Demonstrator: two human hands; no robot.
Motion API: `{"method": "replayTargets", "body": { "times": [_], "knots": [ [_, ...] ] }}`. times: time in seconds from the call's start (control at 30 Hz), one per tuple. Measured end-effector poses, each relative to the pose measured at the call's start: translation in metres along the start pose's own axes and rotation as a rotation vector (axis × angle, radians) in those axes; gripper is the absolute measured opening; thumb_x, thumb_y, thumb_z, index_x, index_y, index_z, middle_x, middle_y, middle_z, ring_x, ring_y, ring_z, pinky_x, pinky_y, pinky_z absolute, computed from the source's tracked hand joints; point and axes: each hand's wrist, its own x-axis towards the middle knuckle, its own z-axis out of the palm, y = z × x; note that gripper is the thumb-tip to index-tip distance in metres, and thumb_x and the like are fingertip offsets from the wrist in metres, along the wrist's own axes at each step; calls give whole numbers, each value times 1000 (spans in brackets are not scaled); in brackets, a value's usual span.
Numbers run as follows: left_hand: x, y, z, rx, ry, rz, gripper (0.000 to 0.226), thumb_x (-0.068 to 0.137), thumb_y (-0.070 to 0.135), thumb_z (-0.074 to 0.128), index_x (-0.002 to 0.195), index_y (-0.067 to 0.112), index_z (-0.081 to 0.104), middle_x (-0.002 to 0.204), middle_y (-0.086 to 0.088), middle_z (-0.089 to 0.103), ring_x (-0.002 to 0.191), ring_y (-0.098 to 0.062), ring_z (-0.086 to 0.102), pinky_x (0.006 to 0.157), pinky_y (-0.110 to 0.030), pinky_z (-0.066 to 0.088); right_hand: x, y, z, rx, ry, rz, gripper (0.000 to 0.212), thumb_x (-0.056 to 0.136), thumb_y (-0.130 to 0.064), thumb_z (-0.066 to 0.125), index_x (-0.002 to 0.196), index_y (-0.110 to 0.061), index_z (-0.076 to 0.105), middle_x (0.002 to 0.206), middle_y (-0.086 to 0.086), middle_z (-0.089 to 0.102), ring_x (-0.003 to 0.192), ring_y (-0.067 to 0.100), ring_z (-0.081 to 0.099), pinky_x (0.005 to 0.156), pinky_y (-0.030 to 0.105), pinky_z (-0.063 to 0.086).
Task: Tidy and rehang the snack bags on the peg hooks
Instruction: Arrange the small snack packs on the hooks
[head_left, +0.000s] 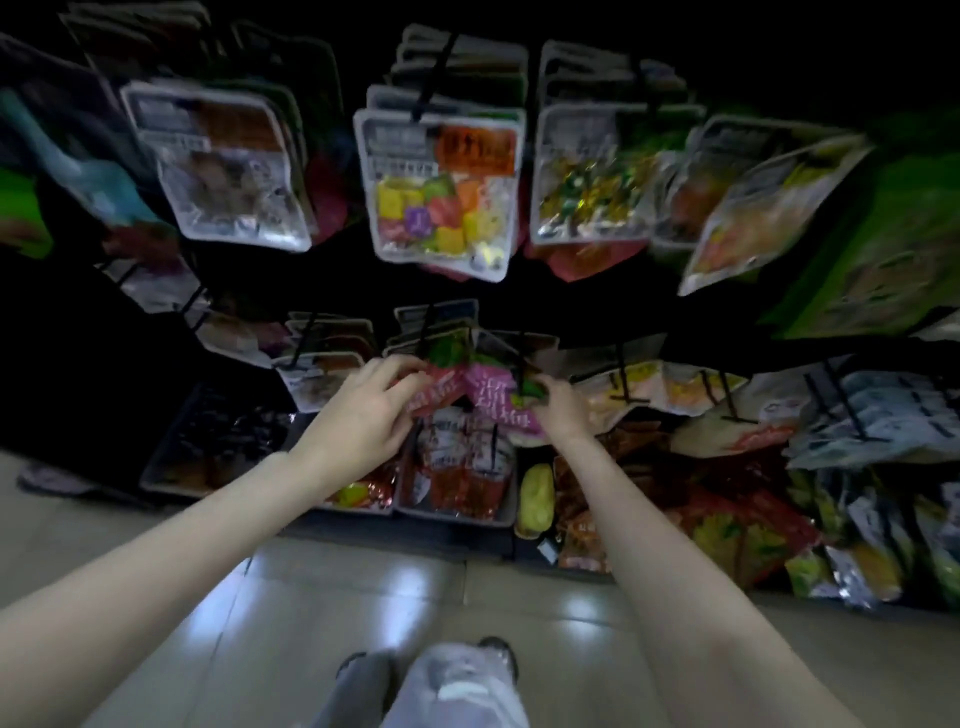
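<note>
Both hands hold pink snack bags with green tops (485, 395) at the lower row of peg hooks, in the middle of the view. My left hand (363, 410) grips the left side of the bags, fingers curled over their edge. My right hand (558, 408) pinches the right bag by its green top, close to a black peg hook (519, 358). Whether the bags sit on the hook is blurred. Above hangs a row of clear bags, among them one with coloured candy cubes (441, 208).
More bags hang on hooks to the left (322, 358) and right (675, 384). Bins of red snack packs (457, 483) stand on the bottom shelf under my hands. A green display (883, 260) juts out at the right. The tiled floor (363, 597) and my legs lie below.
</note>
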Motion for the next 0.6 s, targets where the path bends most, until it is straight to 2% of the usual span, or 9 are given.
{"method": "replayTargets", "body": {
  "times": [0.07, 0.13, 0.27, 0.33, 0.4, 0.47, 0.5, 0.53, 0.6],
  "knots": [
    [-7, -8, -2, -11, -58, 44, 39, 84, 14, 38, 115, 1, 58, 117, -17, 55, 99, -35, 55, 85, -43, 48, -3, -2, 13, 45, 127, 82, 33, 88, -2, 54, 121, -6, 60, 115, 16, 64, 107, 32, 59, 81, 31, 45],
    [-11, -19, -5, -19, -90, 112, 44, 84, 18, 32, 116, 1, 58, 117, -18, 55, 99, -35, 55, 86, -42, 48, -12, -6, 19, 96, 199, 111, 26, 89, -3, 55, 112, 0, 64, 110, 20, 65, 104, 34, 60, 80, 31, 44],
    [-15, -37, -21, -79, -71, 150, 37, 86, 9, 43, 120, 2, 56, 122, -18, 52, 105, -36, 54, 90, -46, 48, -61, -28, 5, 175, 44, 150, 27, 88, -6, 60, 115, -1, 64, 110, 17, 65, 102, 31, 60, 71, 23, 39],
    [-13, -40, -34, -149, -67, 156, 40, 88, 7, 52, 128, 6, 51, 130, -14, 47, 115, -33, 49, 95, -45, 45, -88, -48, -11, 128, -26, 65, 28, 89, -8, 61, 116, -4, 64, 106, 11, 66, 99, 28, 62, 65, 23, 38],
    [-8, -37, -54, -231, -85, 161, 45, 91, 15, 52, 136, 13, 43, 136, -9, 40, 119, -25, 46, 99, -34, 40, -106, -77, -37, 134, -15, -58, 21, 89, -9, 61, 109, -6, 67, 97, 2, 64, 94, 19, 61, 66, 20, 36],
    [-2, -31, -82, -336, -96, 183, 50, 93, 30, 51, 140, 22, 37, 139, -4, 37, 114, -16, 47, 95, -20, 34, -116, -113, -73, 197, 44, -202, 11, 86, -6, 63, 94, -12, 68, 88, -1, 63, 83, 8, 59, 73, 26, 40],
    [2, -28, -98, -387, -75, 208, 52, 91, 38, 48, 140, 28, 35, 139, -1, 35, 117, -13, 45, 96, -18, 32, -119, -134, -92, 260, 102, -255, 13, 85, -4, 64, 91, -16, 65, 86, -1, 64, 78, 3, 58, 76, 30, 44],
    [6, -25, -115, -445, -33, 231, 53, 89, 45, 46, 139, 34, 33, 140, 1, 34, 121, -11, 42, 98, -17, 33, -123, -155, -111, 337, 166, -299, 17, 84, -3, 65, 92, -18, 63, 86, 0, 65, 77, 2, 58, 79, 33, 47],
    [16, -20, -151, -599, 76, 226, 48, 87, 41, 52, 131, 46, 32, 135, 4, 35, 118, -9, 44, 91, -15, 43, -132, -196, -144, 481, 263, -387, 25, 84, 0, 63, 95, -21, 58, 88, 1, 66, 79, 6, 63, 78, 29, 52]
  ]
}}
